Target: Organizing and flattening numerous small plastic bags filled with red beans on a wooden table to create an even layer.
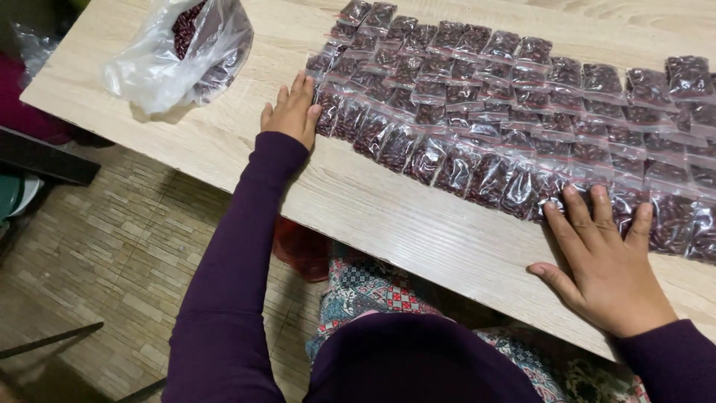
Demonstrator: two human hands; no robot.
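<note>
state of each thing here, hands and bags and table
left hand: flat, open, fingertips against the left end of the packets
right hand: flat, open, fingers resting on the near row
small packets: sealed, filled with dark red beans, laid flat in overlapping rows
large clear bag: open-mouthed, crumpled, partly filled with beans, apart from the rows
wooden table: bears the packets and bag
</note>
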